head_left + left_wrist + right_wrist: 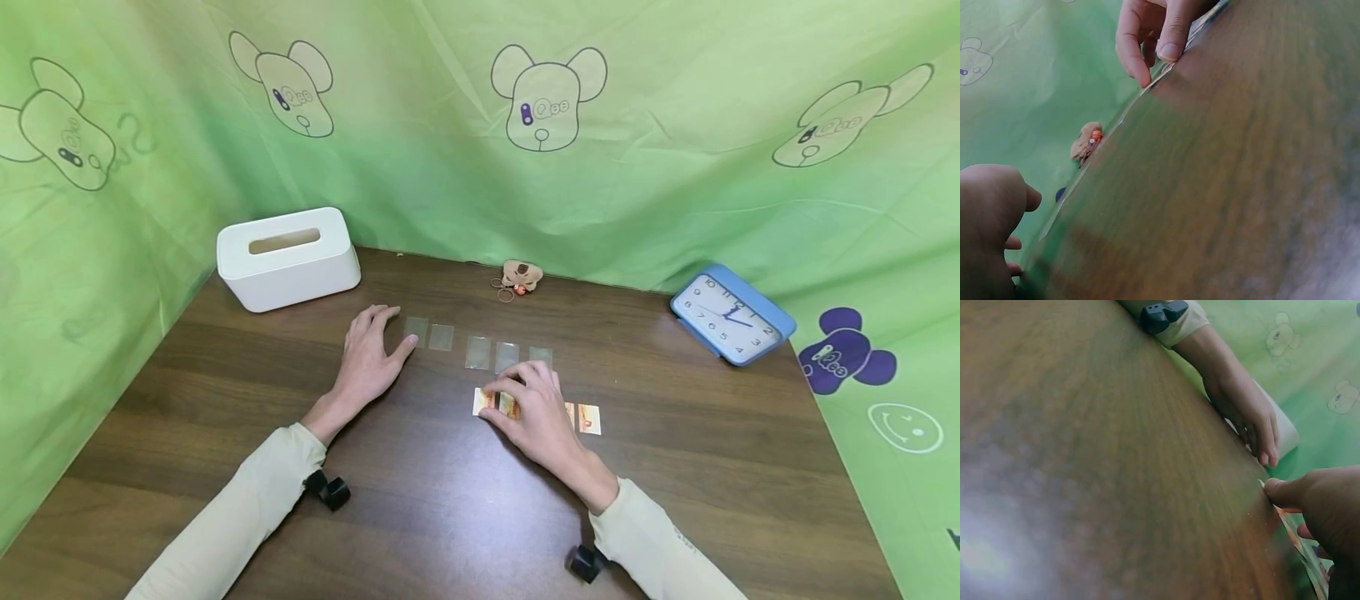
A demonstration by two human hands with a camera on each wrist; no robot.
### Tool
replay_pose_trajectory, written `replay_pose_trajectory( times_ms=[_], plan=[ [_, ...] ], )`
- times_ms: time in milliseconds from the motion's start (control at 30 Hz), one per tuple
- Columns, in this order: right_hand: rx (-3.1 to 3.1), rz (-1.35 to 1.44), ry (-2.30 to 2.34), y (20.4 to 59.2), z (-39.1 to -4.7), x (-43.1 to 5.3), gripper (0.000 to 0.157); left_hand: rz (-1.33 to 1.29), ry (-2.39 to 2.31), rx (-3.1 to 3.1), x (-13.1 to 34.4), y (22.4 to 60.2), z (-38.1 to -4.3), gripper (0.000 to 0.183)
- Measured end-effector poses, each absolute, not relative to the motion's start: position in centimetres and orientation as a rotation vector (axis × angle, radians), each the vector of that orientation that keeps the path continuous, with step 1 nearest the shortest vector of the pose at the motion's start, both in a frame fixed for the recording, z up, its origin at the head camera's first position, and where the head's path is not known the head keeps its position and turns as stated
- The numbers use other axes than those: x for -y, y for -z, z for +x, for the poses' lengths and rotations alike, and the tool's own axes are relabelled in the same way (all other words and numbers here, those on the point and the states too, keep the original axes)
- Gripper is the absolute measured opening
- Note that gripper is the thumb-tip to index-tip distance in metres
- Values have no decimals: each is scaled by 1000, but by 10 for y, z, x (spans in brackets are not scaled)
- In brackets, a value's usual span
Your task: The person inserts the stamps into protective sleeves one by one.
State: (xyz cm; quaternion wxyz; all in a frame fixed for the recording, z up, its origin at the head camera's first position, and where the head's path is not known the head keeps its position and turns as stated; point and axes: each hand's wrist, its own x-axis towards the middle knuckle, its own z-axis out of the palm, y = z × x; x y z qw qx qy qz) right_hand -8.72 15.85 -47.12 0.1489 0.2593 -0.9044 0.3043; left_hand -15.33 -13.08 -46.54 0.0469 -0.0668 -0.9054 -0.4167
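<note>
In the head view, several small picture cards (590, 419) with orange and yellow print lie in a row on the brown table. My right hand (536, 412) is over this row and hides its middle. Its thumb and index finger pinch the leftmost card (480, 402) by its near and far edges, flat on the table. Beyond the cards lies a row of small clear plastic rectangles (477, 352). My left hand (367, 358) rests at the left end of that row, fingers relaxed. Its thumb and index finger are apart beside the leftmost clear rectangle (417, 331), and it holds nothing.
A white tissue box (292, 287) stands at the back left. A brown plush keychain (521, 274) lies near the table's back edge. At the back right leans a blue clock (733, 314). Green printed cloth (427, 183) hangs behind and at both sides of the table.
</note>
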Motion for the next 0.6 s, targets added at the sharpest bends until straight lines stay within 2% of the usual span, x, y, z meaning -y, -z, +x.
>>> replay_pose_trajectory(
  times_ms=[267,600],
  plan=[
    [2565,746,-971,469,-89,-157,33,-194,1273,2759,130,466,-154,61],
    [2443,810,-1042,472,-93,-156,27,-196,1260,2745,129,466,-157,57]
  ],
)
